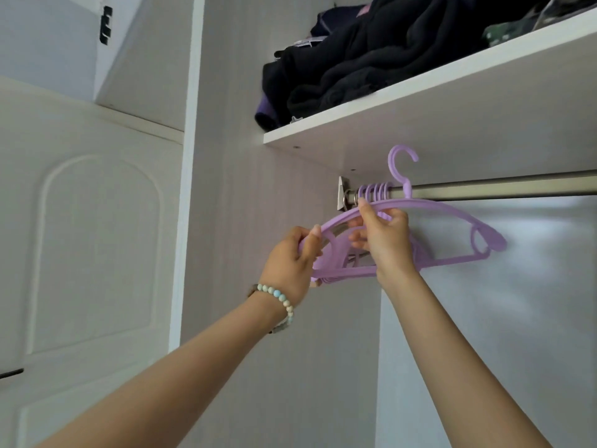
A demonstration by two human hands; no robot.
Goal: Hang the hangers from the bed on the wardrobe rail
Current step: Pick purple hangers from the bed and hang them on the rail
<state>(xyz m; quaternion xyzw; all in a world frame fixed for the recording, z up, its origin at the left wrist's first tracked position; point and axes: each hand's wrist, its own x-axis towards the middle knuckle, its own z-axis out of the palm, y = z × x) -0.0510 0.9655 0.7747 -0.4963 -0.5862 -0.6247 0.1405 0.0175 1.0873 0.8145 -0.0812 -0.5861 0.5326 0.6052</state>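
A purple plastic hanger is held up in front of the metal wardrobe rail; its hook stands above the rail, not over it. My left hand grips the hanger's left end. My right hand pinches its upper arm near the middle. Several more purple hangers hang by their hooks at the rail's left end; their bodies are bunched behind my hands.
A white shelf runs just above the rail and carries a pile of dark folded clothes. The wardrobe's side panel is at the left, a white panelled door beyond it. The rail's right stretch is bare.
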